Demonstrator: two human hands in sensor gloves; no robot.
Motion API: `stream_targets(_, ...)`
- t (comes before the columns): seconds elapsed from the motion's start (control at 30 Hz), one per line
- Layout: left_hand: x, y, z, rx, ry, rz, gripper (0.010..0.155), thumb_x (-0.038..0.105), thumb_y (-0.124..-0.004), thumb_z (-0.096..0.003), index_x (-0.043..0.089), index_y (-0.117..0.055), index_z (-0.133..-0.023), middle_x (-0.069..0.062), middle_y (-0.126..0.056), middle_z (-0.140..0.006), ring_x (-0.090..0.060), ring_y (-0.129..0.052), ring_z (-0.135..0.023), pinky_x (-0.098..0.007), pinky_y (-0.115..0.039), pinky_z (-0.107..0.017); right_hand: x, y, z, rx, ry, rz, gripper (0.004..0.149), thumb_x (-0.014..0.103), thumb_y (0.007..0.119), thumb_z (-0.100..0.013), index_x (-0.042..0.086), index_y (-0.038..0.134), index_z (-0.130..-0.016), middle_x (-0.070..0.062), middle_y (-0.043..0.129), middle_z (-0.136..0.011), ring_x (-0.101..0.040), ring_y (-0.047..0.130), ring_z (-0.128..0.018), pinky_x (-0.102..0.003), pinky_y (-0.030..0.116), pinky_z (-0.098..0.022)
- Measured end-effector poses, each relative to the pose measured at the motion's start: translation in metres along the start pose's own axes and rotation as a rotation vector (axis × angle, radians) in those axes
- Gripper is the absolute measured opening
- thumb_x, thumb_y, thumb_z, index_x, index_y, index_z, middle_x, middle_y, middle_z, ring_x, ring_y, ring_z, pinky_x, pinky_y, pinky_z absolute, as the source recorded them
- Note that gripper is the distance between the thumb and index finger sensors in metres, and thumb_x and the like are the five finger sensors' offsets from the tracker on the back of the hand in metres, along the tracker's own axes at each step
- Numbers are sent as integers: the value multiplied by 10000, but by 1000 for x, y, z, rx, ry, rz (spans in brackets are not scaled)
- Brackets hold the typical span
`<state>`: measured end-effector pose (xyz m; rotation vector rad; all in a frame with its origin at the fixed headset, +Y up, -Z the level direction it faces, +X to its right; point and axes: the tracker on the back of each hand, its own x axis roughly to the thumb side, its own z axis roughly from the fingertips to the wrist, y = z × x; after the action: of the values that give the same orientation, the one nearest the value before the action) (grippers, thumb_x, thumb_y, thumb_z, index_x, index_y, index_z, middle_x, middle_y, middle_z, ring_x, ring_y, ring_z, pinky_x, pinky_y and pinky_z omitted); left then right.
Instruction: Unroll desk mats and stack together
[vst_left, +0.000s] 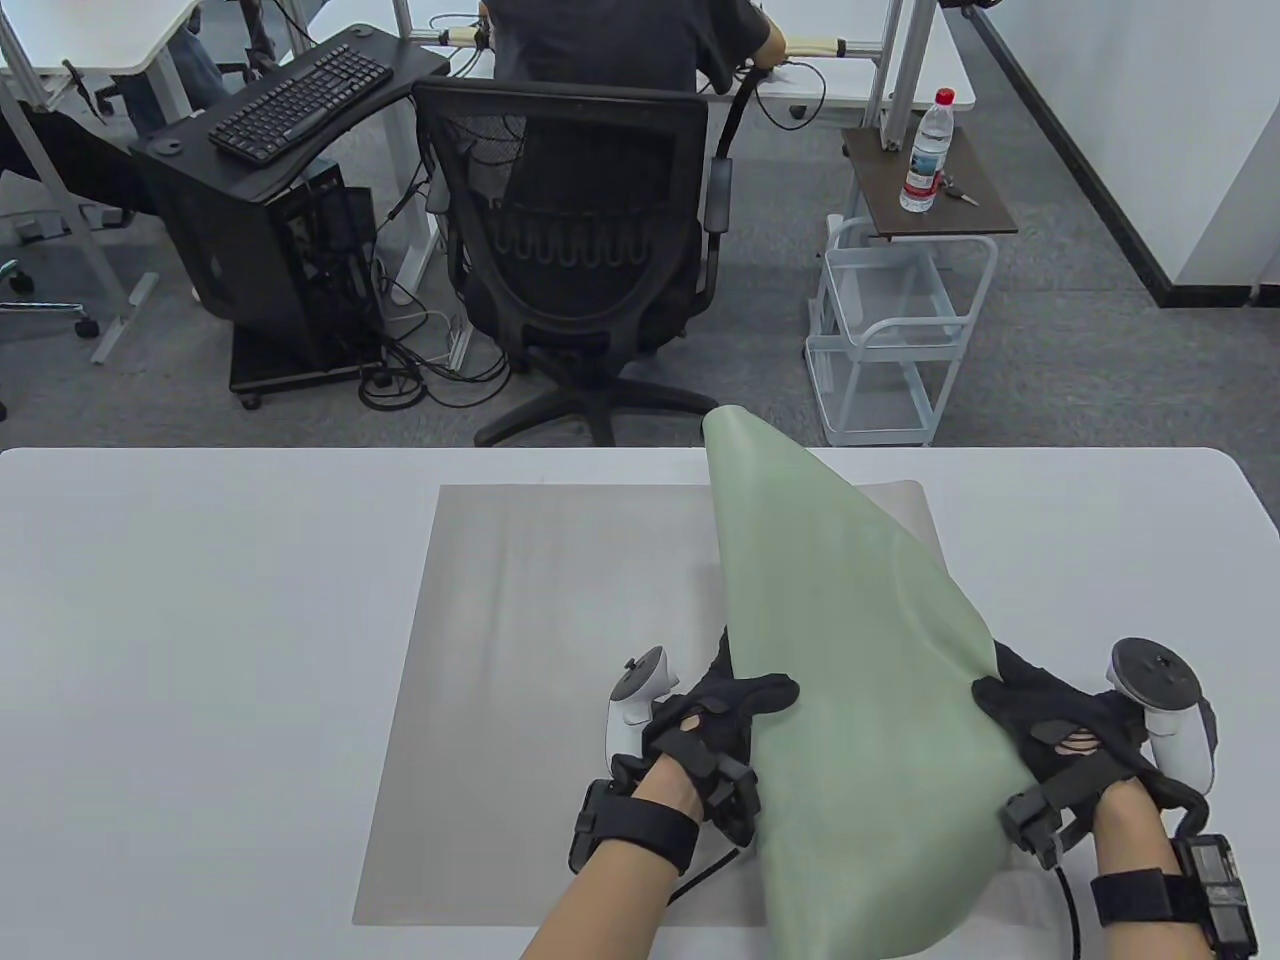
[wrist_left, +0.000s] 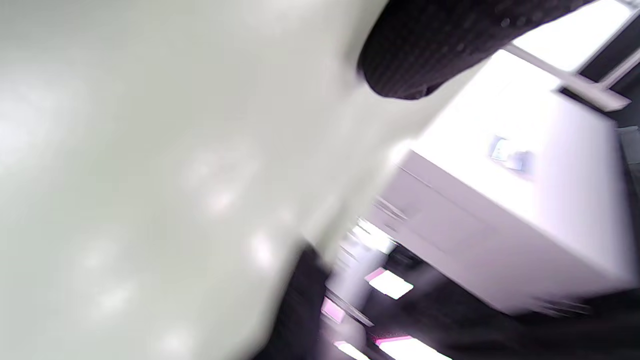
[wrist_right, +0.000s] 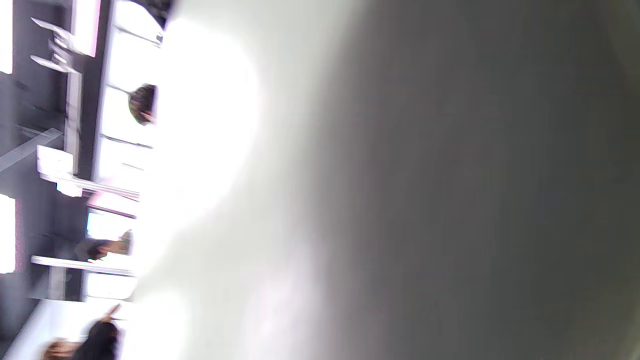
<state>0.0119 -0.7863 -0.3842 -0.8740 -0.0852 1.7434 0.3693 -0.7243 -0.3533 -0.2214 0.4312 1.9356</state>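
Note:
A grey desk mat (vst_left: 540, 700) lies flat on the white table (vst_left: 200, 620). A pale green mat (vst_left: 850, 680) is held up above its right half, curled and tilted, its far corner raised towards the table's back edge. My left hand (vst_left: 730, 705) grips the green mat's left edge, thumb on top. My right hand (vst_left: 1040, 715) grips its right edge. In the left wrist view the green mat (wrist_left: 150, 175) fills the frame with one gloved finger (wrist_left: 430, 55) on it. In the right wrist view the mat (wrist_right: 400, 200) blocks nearly everything; no fingers show.
Beyond the table's far edge stand a black office chair (vst_left: 580, 240), a white wire cart (vst_left: 890, 330) and a small side table with a water bottle (vst_left: 925, 150). Bare table lies left of the grey mat.

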Motion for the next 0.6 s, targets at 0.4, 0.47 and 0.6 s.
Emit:
stream_targets(0.4,17,-14,-26,327,225,-508,939,355,-833,-501,433,-11,-948,-80,-538,-1059,-257,-883,-766,-490,-806,-609,-29,-5,-33,-27,174,78,544,277,772,-517,300,601,-1033,-10,993,-728,-232,1036,-365,-334,905,-240)
stream_targets(0.47,18,-17,-29,346,245,-546,934,353,-828,-504,430,-12,-949,-79,-541,-1059,-258,-884,-767,-488,-807,-611,-32,-5,-36,-29,177,55,587,246,794,-503,212,569,-1043,-22,944,-812,-291,1012,-532,-411,877,-383)
stream_targets(0.6,20,-21,-32,369,265,-586,930,346,-825,-505,428,-13,-951,-81,-542,-1059,-262,-887,-766,-486,-808,-612,-38,-8,-43,-35,181,11,797,223,830,-492,112,281,-1059,-74,781,-967,-345,933,-713,-460,818,-515)
